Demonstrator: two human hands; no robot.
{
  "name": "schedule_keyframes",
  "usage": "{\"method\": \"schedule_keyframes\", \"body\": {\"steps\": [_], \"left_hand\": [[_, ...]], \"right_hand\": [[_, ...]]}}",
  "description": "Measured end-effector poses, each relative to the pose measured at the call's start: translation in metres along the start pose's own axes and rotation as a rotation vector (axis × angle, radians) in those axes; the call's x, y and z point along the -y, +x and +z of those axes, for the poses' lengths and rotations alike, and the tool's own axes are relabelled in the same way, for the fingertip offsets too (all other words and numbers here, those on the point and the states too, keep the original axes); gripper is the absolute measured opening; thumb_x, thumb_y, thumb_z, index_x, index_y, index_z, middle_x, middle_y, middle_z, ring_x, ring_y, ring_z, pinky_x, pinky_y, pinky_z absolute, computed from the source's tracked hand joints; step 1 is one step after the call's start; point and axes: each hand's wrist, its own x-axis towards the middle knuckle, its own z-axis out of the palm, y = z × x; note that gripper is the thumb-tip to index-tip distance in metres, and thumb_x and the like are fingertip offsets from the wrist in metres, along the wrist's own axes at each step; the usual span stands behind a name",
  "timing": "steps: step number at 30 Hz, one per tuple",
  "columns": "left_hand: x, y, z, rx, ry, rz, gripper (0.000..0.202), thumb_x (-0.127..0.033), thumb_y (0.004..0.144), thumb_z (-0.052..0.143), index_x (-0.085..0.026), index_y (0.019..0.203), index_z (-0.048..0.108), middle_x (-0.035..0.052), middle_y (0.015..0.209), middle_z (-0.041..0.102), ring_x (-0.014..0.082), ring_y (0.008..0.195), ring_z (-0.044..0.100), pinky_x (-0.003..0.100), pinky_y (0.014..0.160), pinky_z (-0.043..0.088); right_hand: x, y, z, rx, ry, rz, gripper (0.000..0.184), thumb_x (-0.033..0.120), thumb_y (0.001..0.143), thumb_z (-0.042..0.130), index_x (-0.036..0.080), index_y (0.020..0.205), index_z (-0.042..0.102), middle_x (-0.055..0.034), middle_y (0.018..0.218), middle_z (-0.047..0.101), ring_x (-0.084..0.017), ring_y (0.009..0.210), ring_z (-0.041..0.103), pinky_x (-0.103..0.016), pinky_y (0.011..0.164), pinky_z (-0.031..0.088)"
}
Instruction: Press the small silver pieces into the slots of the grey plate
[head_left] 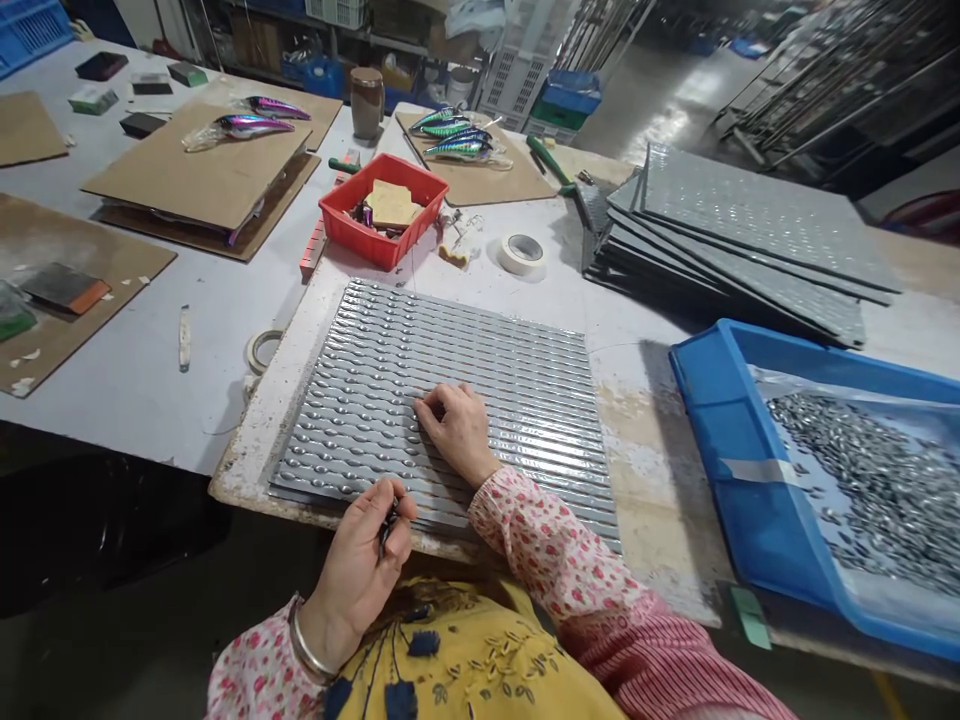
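A grey ribbed sheet (525, 370) lies before me, with rows of small shiny oval pieces (352, 400) set along its ridges on the left part. My right hand (459, 430) rests over the middle of the sheet, thumb and forefinger pinched together at one ridge; whatever is between the fingertips is too small to make out. Close to the sheet's front edge, my left hand (367, 550) is curled palm up around several small dark metallic pieces (388, 525). Similar loose grey pieces (877, 490) lie in the blue bin (712, 450) at the right.
Behind the sheet stand a red tray (386, 240) with a yellow sponge and a white tape roll (522, 256). Ribbed sheets (750, 240) are stacked at the back right. Fishing lures (461, 145) lie on brown boards (202, 170). A brown cup (367, 103) stands farther back.
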Motion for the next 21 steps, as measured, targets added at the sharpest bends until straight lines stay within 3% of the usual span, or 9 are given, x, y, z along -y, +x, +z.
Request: {"method": "schedule_keyframes", "body": {"steps": [5,9,14,17,21], "left_hand": [[-0.001,0.000,0.003,-0.003,-0.024,0.033,0.018,-0.024,0.076,0.063,-0.010,0.088,0.063,0.0026,0.070,0.059,0.0018,0.047,0.041,0.012,0.041,0.032],[-0.001,0.000,0.001,0.001,-0.011,0.098,0.015,-0.022,0.079,0.060,-0.013,0.091,0.060,0.0050,0.077,0.063,0.0034,0.049,0.043,0.014,0.044,0.034],[0.003,0.004,0.001,-0.029,-0.066,0.088,0.018,-0.026,0.071,0.069,-0.015,0.078,0.057,0.0010,0.071,0.061,0.0019,0.044,0.039,0.013,0.040,0.027],[0.006,0.002,0.004,-0.056,-0.138,0.066,0.026,-0.025,0.060,0.077,-0.014,0.072,0.056,-0.0032,0.062,0.053,0.0019,0.043,0.038,0.013,0.038,0.022],[0.008,0.001,0.002,-0.100,-0.194,0.025,0.029,-0.022,0.053,0.081,-0.013,0.068,0.057,-0.0020,0.060,0.050,0.0023,0.044,0.040,0.014,0.039,0.020]], "right_hand": [[-0.001,0.000,-0.001,0.004,0.037,0.006,0.016,0.029,0.080,0.059,0.019,0.069,0.052,-0.0011,0.072,0.059,-0.019,0.076,0.047,-0.030,0.070,0.031],[0.000,-0.008,-0.017,0.016,0.358,-0.019,0.016,0.028,0.082,0.057,0.019,0.070,0.051,-0.0004,0.069,0.055,-0.015,0.070,0.047,-0.028,0.068,0.036],[0.018,-0.025,-0.052,0.397,0.701,-0.223,0.015,0.029,0.084,0.055,0.019,0.074,0.053,0.0001,0.068,0.054,-0.013,0.064,0.049,-0.025,0.060,0.040],[0.029,-0.034,-0.067,0.506,0.690,-0.355,0.009,0.027,0.084,0.055,0.020,0.081,0.057,-0.0029,0.077,0.059,-0.015,0.073,0.055,-0.027,0.066,0.045],[0.023,-0.042,-0.057,0.437,0.549,-0.501,0.008,0.028,0.084,0.055,0.024,0.087,0.060,-0.0043,0.082,0.060,-0.016,0.075,0.058,-0.025,0.062,0.048]]}}
